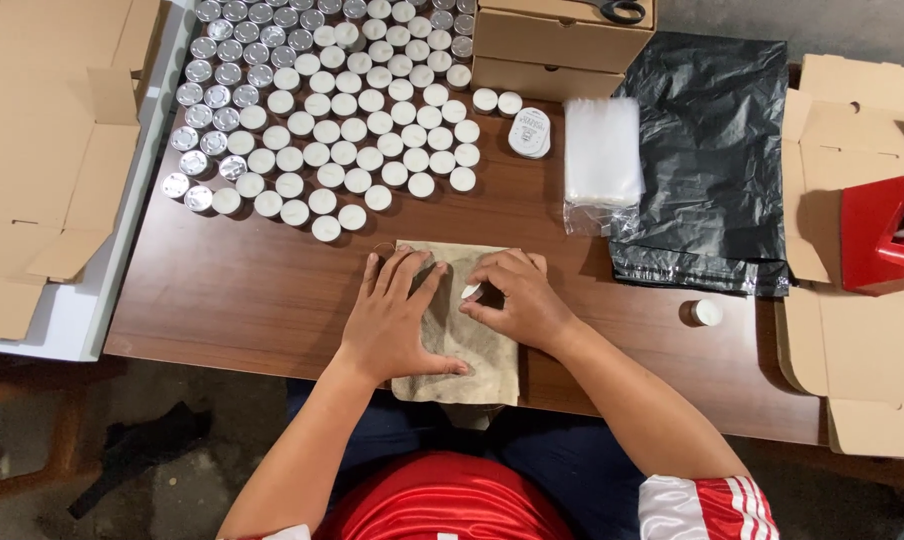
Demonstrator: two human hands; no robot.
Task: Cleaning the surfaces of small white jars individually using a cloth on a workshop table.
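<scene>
A tan cloth (472, 345) lies on the tabletop (252, 290) at the near edge, its long axis running away from the person, its near end hanging just over the edge. The left hand (397, 320) lies flat on the cloth's left half, fingers spread, holding nothing. The right hand (517, 300) rests on the upper right part; its grip is nearly closed, thumb and fingertips pinching a small white tealight (470, 291) against the cloth. The tealight sits between the two hands, just beside the left fingertips, but the right hand has it. Beyond the cloth, well apart, stand rows of tealights (342, 120). To the right lie a stack of clear bags (602, 150) and a black bag (717, 150).
</scene>
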